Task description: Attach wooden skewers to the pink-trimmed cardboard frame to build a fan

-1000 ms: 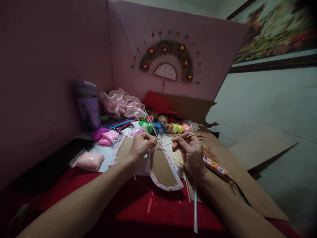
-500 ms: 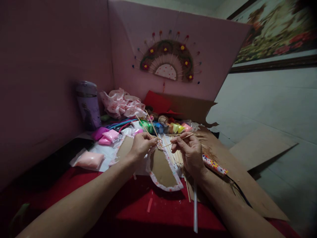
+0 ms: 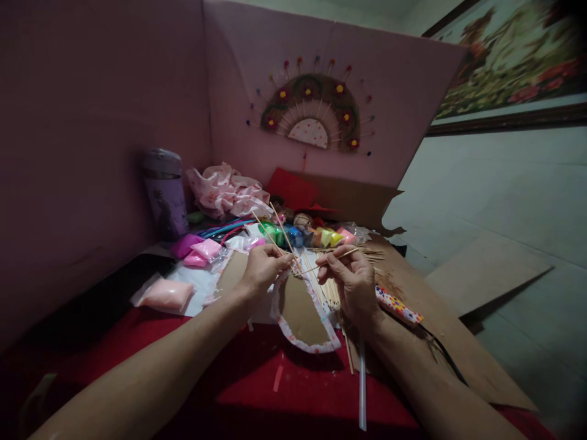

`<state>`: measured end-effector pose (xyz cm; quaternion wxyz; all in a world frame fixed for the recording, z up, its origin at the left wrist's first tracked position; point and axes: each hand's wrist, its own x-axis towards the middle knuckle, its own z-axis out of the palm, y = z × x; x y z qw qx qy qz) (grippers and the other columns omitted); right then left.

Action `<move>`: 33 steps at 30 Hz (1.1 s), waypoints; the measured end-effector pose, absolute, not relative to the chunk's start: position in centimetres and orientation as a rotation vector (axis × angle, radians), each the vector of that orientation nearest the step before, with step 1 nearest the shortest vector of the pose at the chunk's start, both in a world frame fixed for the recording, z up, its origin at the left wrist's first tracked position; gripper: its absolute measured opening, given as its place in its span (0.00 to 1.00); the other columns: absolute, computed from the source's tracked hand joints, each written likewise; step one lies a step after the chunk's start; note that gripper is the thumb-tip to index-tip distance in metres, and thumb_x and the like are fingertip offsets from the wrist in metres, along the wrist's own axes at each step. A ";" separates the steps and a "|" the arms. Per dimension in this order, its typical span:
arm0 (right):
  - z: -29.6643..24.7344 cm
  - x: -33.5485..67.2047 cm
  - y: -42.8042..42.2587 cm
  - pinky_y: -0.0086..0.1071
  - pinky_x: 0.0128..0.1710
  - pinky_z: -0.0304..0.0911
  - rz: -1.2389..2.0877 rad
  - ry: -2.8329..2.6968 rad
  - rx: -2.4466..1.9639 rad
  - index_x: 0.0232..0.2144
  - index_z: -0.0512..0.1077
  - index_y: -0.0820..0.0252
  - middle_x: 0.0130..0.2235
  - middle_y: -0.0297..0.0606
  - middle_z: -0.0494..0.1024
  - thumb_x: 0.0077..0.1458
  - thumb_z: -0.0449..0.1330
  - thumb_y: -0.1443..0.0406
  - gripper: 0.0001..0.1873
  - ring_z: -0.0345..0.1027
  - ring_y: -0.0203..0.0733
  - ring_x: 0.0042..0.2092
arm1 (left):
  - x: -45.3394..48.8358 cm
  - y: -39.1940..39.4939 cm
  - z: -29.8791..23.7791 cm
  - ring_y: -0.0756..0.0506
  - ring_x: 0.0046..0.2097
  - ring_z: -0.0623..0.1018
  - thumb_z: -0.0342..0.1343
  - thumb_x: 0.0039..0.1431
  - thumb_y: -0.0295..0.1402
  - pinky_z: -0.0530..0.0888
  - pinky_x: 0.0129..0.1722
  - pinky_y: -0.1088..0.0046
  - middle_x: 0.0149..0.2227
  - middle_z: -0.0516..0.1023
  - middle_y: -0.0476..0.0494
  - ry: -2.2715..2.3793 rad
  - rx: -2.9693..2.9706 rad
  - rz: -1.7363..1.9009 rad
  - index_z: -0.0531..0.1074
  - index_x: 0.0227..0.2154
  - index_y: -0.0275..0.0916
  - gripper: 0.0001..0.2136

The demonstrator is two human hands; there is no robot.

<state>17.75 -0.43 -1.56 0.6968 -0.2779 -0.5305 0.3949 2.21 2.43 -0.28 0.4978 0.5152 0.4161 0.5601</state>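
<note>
My left hand (image 3: 262, 270) is closed, pinching the rim of a brown cardboard half-disc (image 3: 300, 310) edged in pink dotted fabric, along with two thin wooden skewers (image 3: 276, 231) that stick up and away from it. My right hand (image 3: 352, 280) is closed on another skewer (image 3: 339, 255), whose tip points left toward the left fingers. Both hands hover just above the red cloth (image 3: 257, 385). A loose pile of skewers (image 3: 326, 292) lies under the right hand.
Behind the hands lie coloured clay packets (image 3: 316, 236), pink clay bags (image 3: 166, 294), a pink dotted fabric heap (image 3: 224, 190) and a purple cup (image 3: 163, 194). A finished fan (image 3: 310, 111) hangs on the pink backboard. A white straw (image 3: 362, 385) and brown cardboard (image 3: 440, 330) lie right.
Almost nothing moved. My right hand drew slightly left, bringing its skewer tip a little closer to the left fingers.
</note>
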 end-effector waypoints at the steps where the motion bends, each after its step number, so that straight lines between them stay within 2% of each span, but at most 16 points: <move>1: -1.5 17.7 -0.4 0.28 0.22 0.66 0.880 -1.184 -0.623 0.28 0.64 0.60 0.28 0.33 0.76 0.52 0.59 0.69 0.05 0.68 0.33 0.23 | 2.2 2.4 -0.2 0.54 0.17 0.63 0.61 0.37 0.29 0.57 0.19 0.77 0.13 0.64 0.53 1.012 1.244 1.347 0.64 0.12 0.36 0.10; 21: -1.6 17.7 -0.7 0.29 0.24 0.67 0.819 -1.241 -0.624 0.29 0.64 0.59 0.29 0.32 0.76 0.53 0.59 0.68 0.05 0.69 0.33 0.24 | 2.3 2.1 0.1 0.54 0.17 0.63 0.60 0.37 0.28 0.58 0.18 0.77 0.13 0.64 0.52 1.013 1.233 1.326 0.63 0.13 0.35 0.10; 33: -1.6 17.6 -0.7 0.29 0.26 0.68 0.765 -1.235 -0.636 0.29 0.65 0.59 0.30 0.33 0.76 0.52 0.59 0.67 0.04 0.70 0.33 0.25 | 2.2 2.4 -0.3 0.54 0.18 0.63 0.62 0.36 0.31 0.58 0.19 0.77 0.14 0.65 0.52 1.012 1.253 1.345 0.64 0.14 0.35 0.10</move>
